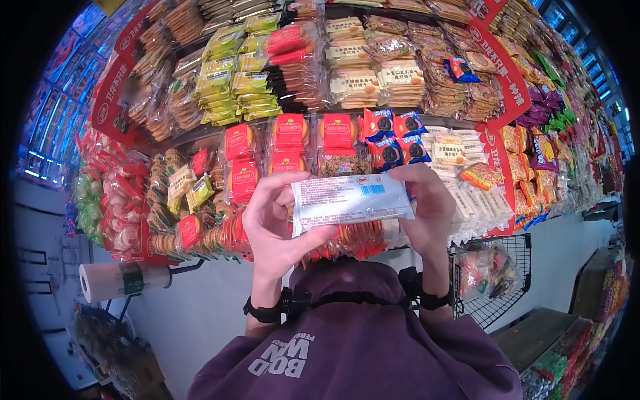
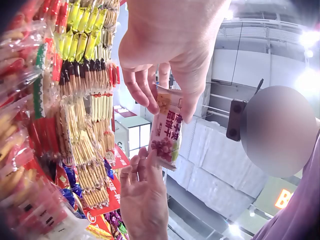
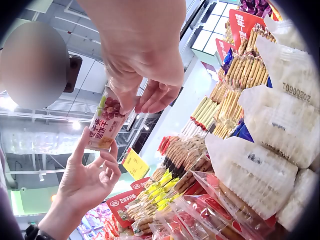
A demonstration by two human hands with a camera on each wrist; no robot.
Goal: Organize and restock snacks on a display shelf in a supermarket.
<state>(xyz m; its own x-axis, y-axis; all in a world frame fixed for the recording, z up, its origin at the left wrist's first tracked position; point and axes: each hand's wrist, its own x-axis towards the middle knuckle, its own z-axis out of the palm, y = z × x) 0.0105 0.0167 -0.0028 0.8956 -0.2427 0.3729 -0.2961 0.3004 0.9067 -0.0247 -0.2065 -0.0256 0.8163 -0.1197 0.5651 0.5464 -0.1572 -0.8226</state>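
Note:
Both hands hold a wrapped biscuit packet (image 1: 353, 200) up in front of the snack shelves. Its white back, with small print and a blue barcode, faces up in the head view. The wrist views show the front of the biscuit packet (image 2: 166, 127), with grapes and large dark lettering. At its left end my left hand (image 1: 283, 223) pinches it, thumb along the near edge. My right hand (image 1: 430, 210) grips the other end between thumb and fingers. In the right wrist view, the left hand (image 3: 87, 185) is below the packet's lower end and the right hand (image 3: 142, 65) is above.
Just beyond the hands stand red-labelled biscuit packs (image 1: 290, 131), blue cookie packs (image 1: 385, 153) and white wrapped packs (image 1: 467, 187). Yellow packs (image 1: 220, 87) fill a higher row. A roll of bags (image 1: 123, 280) hangs at left; a wire basket (image 1: 527, 267) with bagged goods is at right.

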